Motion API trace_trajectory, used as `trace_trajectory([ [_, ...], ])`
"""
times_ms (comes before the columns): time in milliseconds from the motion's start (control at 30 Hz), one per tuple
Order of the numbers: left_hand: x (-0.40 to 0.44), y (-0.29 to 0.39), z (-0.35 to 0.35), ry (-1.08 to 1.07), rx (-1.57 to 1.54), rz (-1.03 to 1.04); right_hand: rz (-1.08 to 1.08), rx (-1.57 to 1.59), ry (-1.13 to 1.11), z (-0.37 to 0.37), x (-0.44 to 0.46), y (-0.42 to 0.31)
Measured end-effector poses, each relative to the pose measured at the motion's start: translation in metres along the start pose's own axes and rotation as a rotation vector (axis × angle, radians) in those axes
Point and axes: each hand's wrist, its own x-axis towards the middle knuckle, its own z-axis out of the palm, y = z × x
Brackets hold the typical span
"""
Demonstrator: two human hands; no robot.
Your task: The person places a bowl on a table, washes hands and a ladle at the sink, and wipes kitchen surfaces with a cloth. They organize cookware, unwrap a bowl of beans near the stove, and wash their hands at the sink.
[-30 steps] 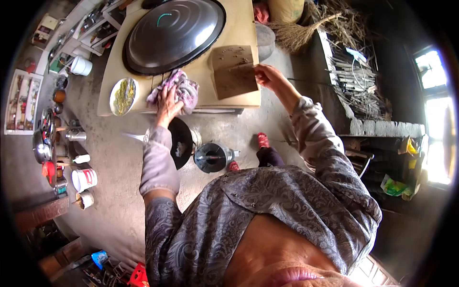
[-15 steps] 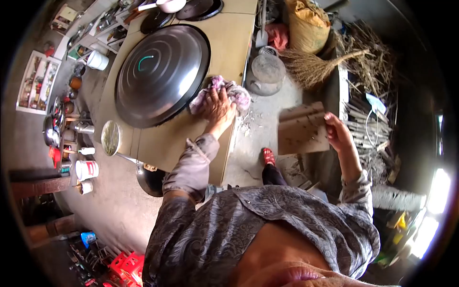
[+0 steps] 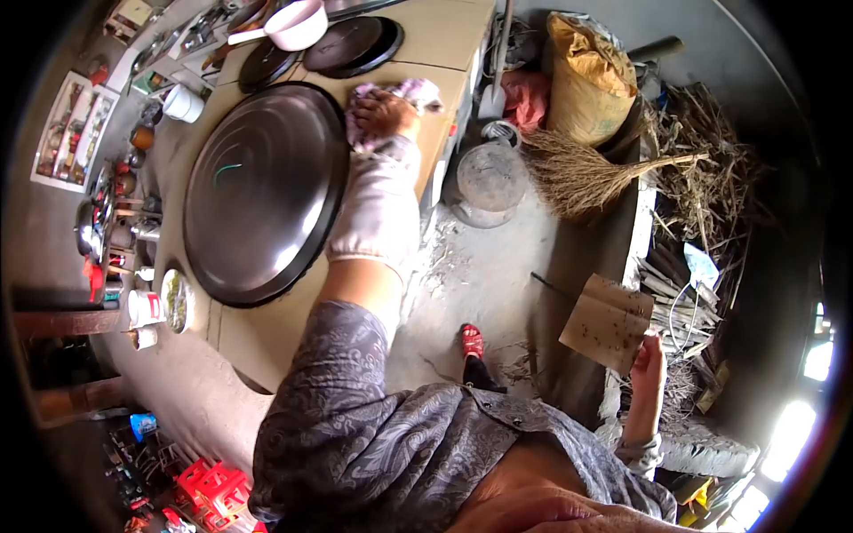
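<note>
My left hand (image 3: 387, 114) presses down on a crumpled pink and white cloth (image 3: 424, 92), which lies on the tan stove top (image 3: 426, 49) to the right of the large domed metal lid (image 3: 258, 191). Off to the lower right, my right hand (image 3: 649, 357) pinches the corner of a brown cardboard piece (image 3: 609, 322) scattered with dark specks. The cardboard is in the air above the floor, beside the firewood. An oval dish (image 3: 177, 302) of greenish food sits at the stove's left edge.
A pink-white saucepan (image 3: 297, 25) stands near dark round covers (image 3: 342, 44) at the far end. Right of the stove are a round metal container (image 3: 490, 178), a straw broom (image 3: 586, 173), a yellow sack (image 3: 591, 80) and stacked firewood (image 3: 675, 293). Red plastic stools (image 3: 213, 493) stand lower left.
My left hand and the cloth have moved across the stove to its far right side. My right hand has carried the cardboard off the stove, right and down. The view has shifted.
</note>
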Motion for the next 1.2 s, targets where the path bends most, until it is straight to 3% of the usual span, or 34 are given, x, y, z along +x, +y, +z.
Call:
trace_trajectory([
  [100, 0.037, 0.005, -0.002, -0.095, -0.029, 0.046, 0.021, 0.032, 0.072, -0.032, -0.006, -0.003],
  [233, 0.02, 0.031, -0.032, -0.321, -0.136, 0.137, 0.04, 0.061, 0.111, -0.058, -0.017, -0.004],
  [367, 0.027, 0.043, 0.02, -0.14, -0.179, 0.626, 0.023, 0.03, 0.124, -0.067, -0.015, 0.0],
  [400, 0.041, 0.035, 0.062, -0.068, -0.18, 0.871, 0.015, 0.022, 0.122, -0.063, -0.015, 0.001],
  [467, 0.014, 0.007, 0.02, 0.105, -0.051, 1.373, 0.025, -0.035, 0.161, -0.041, -0.016, -0.001],
  [500, -0.02, -0.006, -0.034, -0.207, -0.289, 1.229, 0.033, -0.063, 0.184, -0.031, -0.02, -0.001],
  [567, -0.035, -0.054, -0.004, -0.128, -0.66, 1.406, 0.046, -0.044, 0.049, -0.037, -0.01, 0.005],
  [633, -0.085, -0.095, -0.032, -0.199, -0.413, 1.366, 0.028, -0.041, 0.028, -0.003, -0.021, 0.004],
  [700, -0.13, -0.134, -0.062, -0.133, -0.471, 1.474, -0.003, -0.076, 0.078, 0.031, -0.036, 0.004],
  [833, -0.203, -0.23, -0.1, -0.357, -0.464, 1.308, 0.032, -0.072, -0.235, 0.053, -0.072, 0.012],
  [967, -0.284, -0.33, -0.161, -0.421, -0.601, 1.187, -0.014, -0.142, -0.251, 0.078, -0.121, 0.03],
  [1000, -0.304, -0.356, -0.171, -0.386, -0.584, 1.191, 0.043, -0.161, -0.356, 0.085, -0.14, 0.032],
  [1100, -0.359, -0.427, -0.208, -0.477, -0.573, 1.082, -0.007, -0.185, -0.269, 0.1, -0.176, 0.058],
  [1200, -0.399, -0.49, -0.238, -0.521, -0.622, 0.961, 0.006, -0.216, -0.406, 0.1, -0.186, 0.081],
])
